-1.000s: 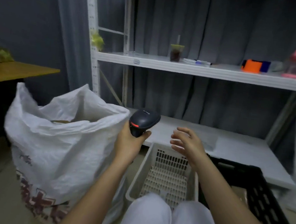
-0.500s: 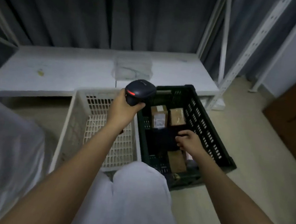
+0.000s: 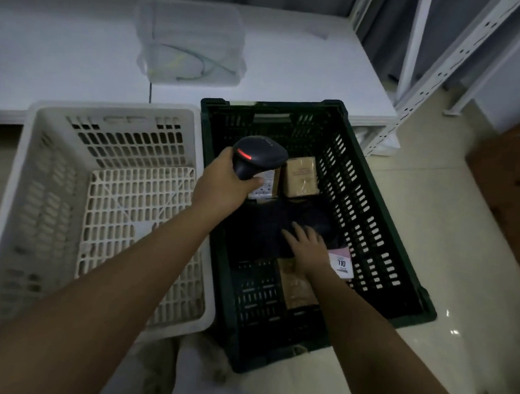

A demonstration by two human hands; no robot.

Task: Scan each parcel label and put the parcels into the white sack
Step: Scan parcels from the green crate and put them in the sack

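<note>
My left hand (image 3: 226, 185) grips a black barcode scanner (image 3: 258, 156) with a red light, held over the far left part of a dark green crate (image 3: 375, 215). Inside the crate lie a dark soft parcel (image 3: 261, 229) with a white label (image 3: 341, 264), two brown boxes at the far end, one plain (image 3: 302, 177) and one partly behind the scanner (image 3: 267, 186), and a brown box (image 3: 295, 289) near me. My right hand (image 3: 309, 245) rests on the dark parcel with fingers spread. The white sack is out of view.
A white slatted basket (image 3: 20, 203) stands left of the crate. Behind both runs a low white shelf board (image 3: 297, 72) with a folded clear bag (image 3: 190, 42). White rack posts (image 3: 438, 71) rise at the right. A brown cardboard box (image 3: 519, 192) sits far right on the tiled floor.
The view swung from the white sack right and down to the crate. My right hand reached into the crate onto the dark parcel. The scanner moved over the crate's far left.
</note>
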